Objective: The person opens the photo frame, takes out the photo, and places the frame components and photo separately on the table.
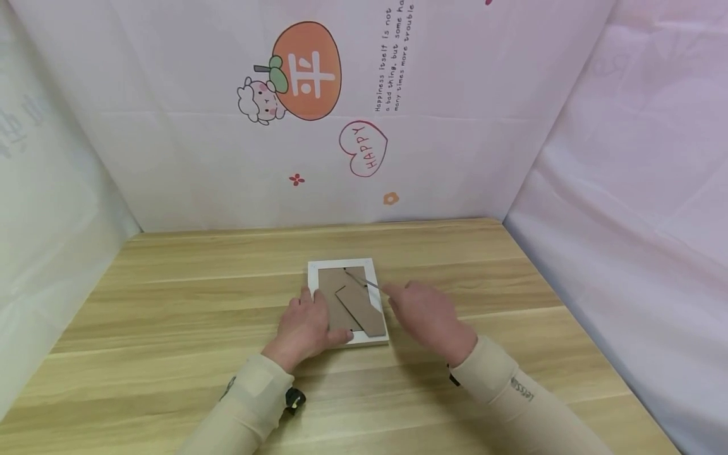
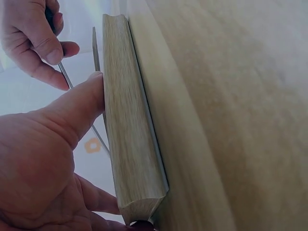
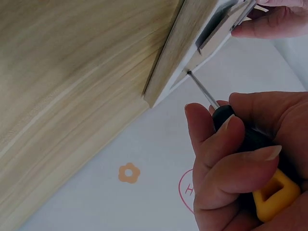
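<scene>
A picture frame (image 1: pixel 313 275) lies face down, its white back rim and brown backing board (image 1: pixel 332 278) facing up. The slanted easel leg (image 1: pixel 361 308) sits on the backing. My left hand (image 1: pixel 304 325) holds the frame at its left and near sides, thumb on the near rim. My right hand (image 1: pixel 429 319), to the right of the frame, grips a screwdriver (image 3: pixel 274 195) with a black and yellow handle. The thin metal shaft slants over the backing, and its tip is right at a small dark tab by the far edge, seen in the right wrist view.
The wood-grain table (image 1: pixel 188 303) stretches around the frame on every side. Printed white cloth (image 1: pixel 227 177) hangs behind it, with more white cloth at left and right. Dark bands (image 1: pixel 295 400) show at the sleeve cuffs.
</scene>
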Demonstrator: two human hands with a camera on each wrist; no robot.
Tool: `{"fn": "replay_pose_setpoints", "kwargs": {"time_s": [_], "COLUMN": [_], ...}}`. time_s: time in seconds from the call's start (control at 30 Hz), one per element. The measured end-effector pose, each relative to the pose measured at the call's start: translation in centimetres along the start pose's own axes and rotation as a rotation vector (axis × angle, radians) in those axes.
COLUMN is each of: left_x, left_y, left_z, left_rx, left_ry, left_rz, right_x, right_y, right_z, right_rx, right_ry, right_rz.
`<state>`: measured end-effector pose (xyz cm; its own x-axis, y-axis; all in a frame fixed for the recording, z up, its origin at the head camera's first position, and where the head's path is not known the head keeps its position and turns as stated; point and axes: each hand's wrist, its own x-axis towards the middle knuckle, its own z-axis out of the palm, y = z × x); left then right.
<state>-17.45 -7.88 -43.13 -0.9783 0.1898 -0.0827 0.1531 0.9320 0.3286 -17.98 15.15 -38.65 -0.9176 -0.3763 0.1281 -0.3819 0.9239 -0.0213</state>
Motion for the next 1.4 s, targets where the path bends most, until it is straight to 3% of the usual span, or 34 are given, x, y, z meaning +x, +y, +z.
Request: {"fn": "replay_pose_setpoints", "kwargs": {"time_s": [0.27,0.6,0.8,1.03,1.23,1.4], "left_x": [-0.1,0.0,-0.1,-0.1,0.1,0.1], "left_y": [0.0,0.1,0.1,0.2,0.1,0.1], "left_z": [0.1,-0.1,0.1,0.1,0.0,-0.1], "left_rx": [-0.025,-0.029,-0.033,-0.017,-0.003,-0.001], "left_ry": [0.0,-0.001,-0.002,0.003,0.007,-0.001], "left_rz": [-0.005,-0.009,-0.017,-0.01,-0.007,-0.014], "right_x": [0.0,0.8,2.2,4.0,5.4,5.4], "right_y": [-0.4,-0.3,0.7,2.0,2.9,3.2], "right_z": [0.9,0.5,-1.2,-3.2,-4.5,-4.1], "right_rx": [-0.089,-0.016,0.138,0.166,0.288,0.297], "right_ry": [-0.02,-0.023,-0.173,-0.292,-0.398,-0.395], "right_rz": [-0.032,-0.099,-0.086,-0.101,-0.086,-0.087]}}
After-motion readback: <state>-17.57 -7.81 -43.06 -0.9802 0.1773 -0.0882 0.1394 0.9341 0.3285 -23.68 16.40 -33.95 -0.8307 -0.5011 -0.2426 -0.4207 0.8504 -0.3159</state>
